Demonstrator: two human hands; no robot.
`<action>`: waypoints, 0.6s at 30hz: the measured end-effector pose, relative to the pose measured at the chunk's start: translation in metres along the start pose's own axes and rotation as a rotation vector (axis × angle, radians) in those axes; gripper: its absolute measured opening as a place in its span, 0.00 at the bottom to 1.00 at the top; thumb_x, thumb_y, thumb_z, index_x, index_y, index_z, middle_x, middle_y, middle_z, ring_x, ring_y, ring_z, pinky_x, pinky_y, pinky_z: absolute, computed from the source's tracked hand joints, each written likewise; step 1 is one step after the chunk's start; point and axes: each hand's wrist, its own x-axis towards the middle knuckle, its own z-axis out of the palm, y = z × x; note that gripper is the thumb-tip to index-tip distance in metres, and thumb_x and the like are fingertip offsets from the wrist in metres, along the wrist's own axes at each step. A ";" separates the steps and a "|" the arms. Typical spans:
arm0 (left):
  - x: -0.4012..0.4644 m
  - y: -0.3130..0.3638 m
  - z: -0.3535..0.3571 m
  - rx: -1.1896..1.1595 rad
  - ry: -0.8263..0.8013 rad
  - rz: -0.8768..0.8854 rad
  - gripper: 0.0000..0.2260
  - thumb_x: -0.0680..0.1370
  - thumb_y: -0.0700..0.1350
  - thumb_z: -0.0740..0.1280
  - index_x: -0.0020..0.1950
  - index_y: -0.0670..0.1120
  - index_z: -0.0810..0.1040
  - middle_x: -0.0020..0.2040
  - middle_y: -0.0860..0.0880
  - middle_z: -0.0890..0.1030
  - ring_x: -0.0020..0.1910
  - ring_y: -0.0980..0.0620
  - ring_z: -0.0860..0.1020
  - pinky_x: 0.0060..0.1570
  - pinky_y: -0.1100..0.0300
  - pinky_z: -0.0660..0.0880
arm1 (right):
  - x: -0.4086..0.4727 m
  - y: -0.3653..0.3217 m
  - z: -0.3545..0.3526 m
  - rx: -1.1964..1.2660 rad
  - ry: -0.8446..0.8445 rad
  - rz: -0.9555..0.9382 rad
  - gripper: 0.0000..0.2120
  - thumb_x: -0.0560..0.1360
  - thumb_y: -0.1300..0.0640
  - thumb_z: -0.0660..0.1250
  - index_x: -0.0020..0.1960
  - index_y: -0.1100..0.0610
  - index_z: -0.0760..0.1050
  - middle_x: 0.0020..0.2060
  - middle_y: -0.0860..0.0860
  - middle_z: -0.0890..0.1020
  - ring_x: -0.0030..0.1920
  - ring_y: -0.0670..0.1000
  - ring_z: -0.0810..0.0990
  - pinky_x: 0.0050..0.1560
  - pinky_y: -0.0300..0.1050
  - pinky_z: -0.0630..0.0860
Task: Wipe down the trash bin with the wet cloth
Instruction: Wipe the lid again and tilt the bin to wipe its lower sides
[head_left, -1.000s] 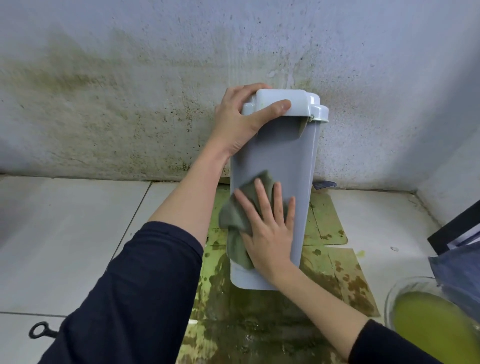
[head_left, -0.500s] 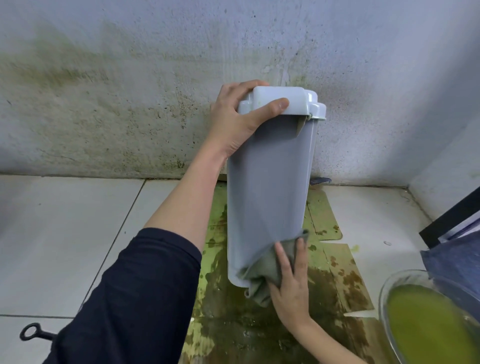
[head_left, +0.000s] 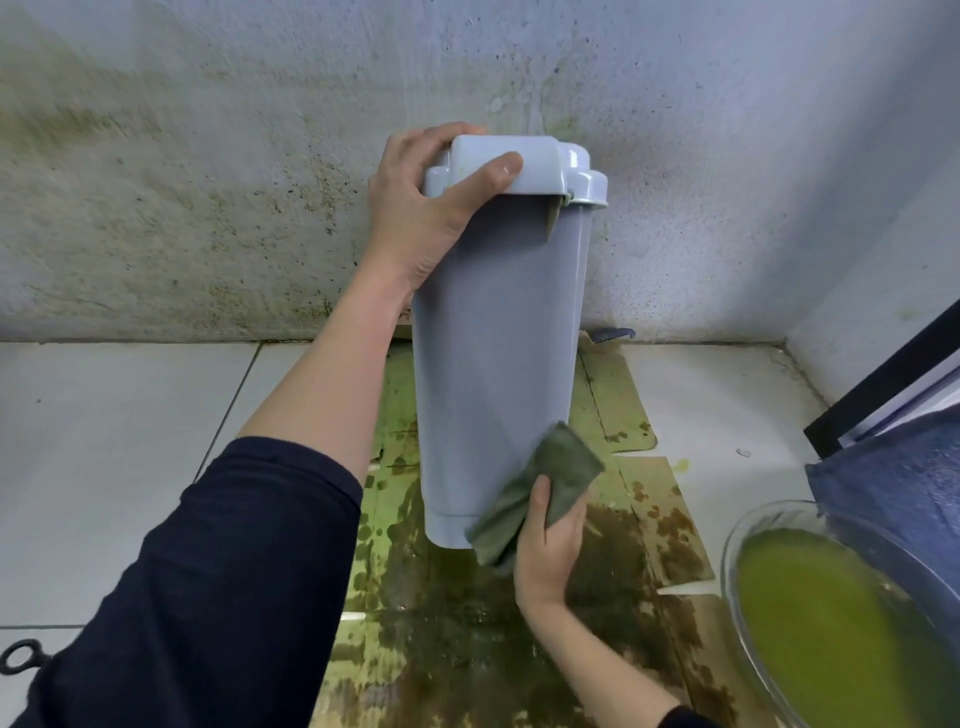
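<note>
From the head camera, a tall grey trash bin (head_left: 493, 353) stands on stained, wet cardboard sheets (head_left: 613, 395) spread over a white tiled floor (head_left: 104, 441), just in front of a mould-speckled wall (head_left: 208, 182). The left hand (head_left: 431, 208) grips the bin's pale lid (head_left: 519, 166) at the top, thumb across the front face and fingers curled over the back edge. The right hand (head_left: 550, 551) clutches a dark green cloth (head_left: 540, 483), thumb pinning it from the front, and holds it against the bin's lower right edge near the base. At the lower right, a clear glass bowl (head_left: 737, 545) holds yellow-green liquid (head_left: 810, 623). Behind the bowl lies blue fabric (head_left: 893, 488). A black metal ring (head_left: 21, 656) shows at the lower left edge.
</note>
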 end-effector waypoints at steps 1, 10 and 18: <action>-0.001 -0.001 0.000 0.004 0.004 0.009 0.20 0.61 0.65 0.70 0.50 0.62 0.78 0.54 0.60 0.71 0.57 0.62 0.73 0.58 0.66 0.71 | -0.013 0.013 -0.001 -0.015 0.001 0.026 0.40 0.68 0.26 0.56 0.70 0.50 0.61 0.64 0.48 0.71 0.65 0.47 0.71 0.62 0.37 0.66; -0.002 -0.001 -0.001 -0.006 -0.024 0.011 0.21 0.60 0.65 0.70 0.51 0.61 0.79 0.54 0.60 0.71 0.54 0.70 0.71 0.51 0.78 0.68 | -0.005 -0.022 0.033 -0.141 0.285 -0.089 0.38 0.76 0.34 0.47 0.74 0.62 0.57 0.72 0.58 0.64 0.73 0.57 0.61 0.72 0.54 0.61; -0.007 0.004 -0.001 0.001 -0.023 0.026 0.19 0.61 0.65 0.69 0.49 0.62 0.79 0.55 0.58 0.72 0.60 0.59 0.71 0.60 0.63 0.70 | 0.084 -0.167 0.088 -0.527 0.506 -0.696 0.22 0.79 0.56 0.60 0.70 0.65 0.65 0.69 0.61 0.69 0.71 0.65 0.64 0.70 0.51 0.60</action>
